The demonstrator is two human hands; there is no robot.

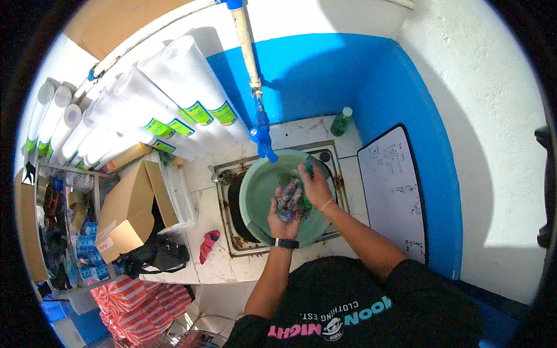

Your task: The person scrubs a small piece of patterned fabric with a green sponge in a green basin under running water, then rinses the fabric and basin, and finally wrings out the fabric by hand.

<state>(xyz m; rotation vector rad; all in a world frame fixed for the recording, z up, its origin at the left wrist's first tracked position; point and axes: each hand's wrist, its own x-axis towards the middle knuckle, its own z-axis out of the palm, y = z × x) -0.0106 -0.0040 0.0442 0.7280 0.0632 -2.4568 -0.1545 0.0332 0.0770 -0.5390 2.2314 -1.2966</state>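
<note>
My left hand [282, 225] is palm up over a light green basin [250, 216], its fingers curled round a bunched, wet-looking patterned cloth [288, 200] in grey and purple. Close by on the right, my right hand [317, 188] is closed round a small dark green thing [308, 169], whose kind is partly hidden by the fingers. Greenish water fills part of the basin, which rests in a stained metal sink [238, 253]. Above its far rim hangs a blue tap [264, 142] on an upright pipe.
A green bottle [342, 122] stands behind the sink. To the right leans a whiteboard [394, 188]. On the left are white wrapped rolls [185, 81], an open cardboard box [130, 209], a black bag [156, 256] and a crumpled dark pink cloth [209, 246].
</note>
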